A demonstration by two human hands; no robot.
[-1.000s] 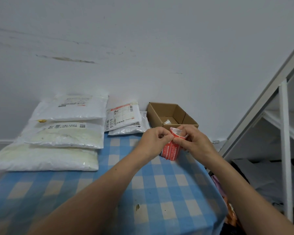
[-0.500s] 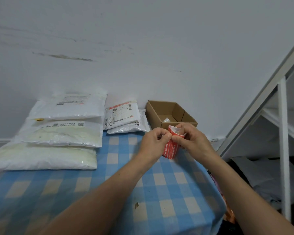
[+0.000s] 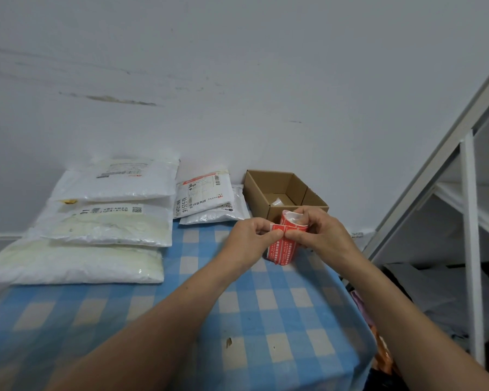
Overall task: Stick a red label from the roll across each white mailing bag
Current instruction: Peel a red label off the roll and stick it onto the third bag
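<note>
Near the table (image 3: 308, 306) edge, the right hand (image 3: 326, 235) grips the roll (image 3: 283, 251), the left hand (image 3: 249, 239) pinches a label (image 3: 275, 227).

An open cardboard box (image 3: 259, 190) sits at the far edge of the blue-and-white checked cloth (image 3: 266, 320), close to the white wall (image 3: 237, 66), with 1 small white item inside. A brownish streak (image 3: 119, 100) marks the wall. At the right stands a white shelf frame (image 3: 470, 249), with dark clutter (image 3: 435, 283) beneath it.
</note>
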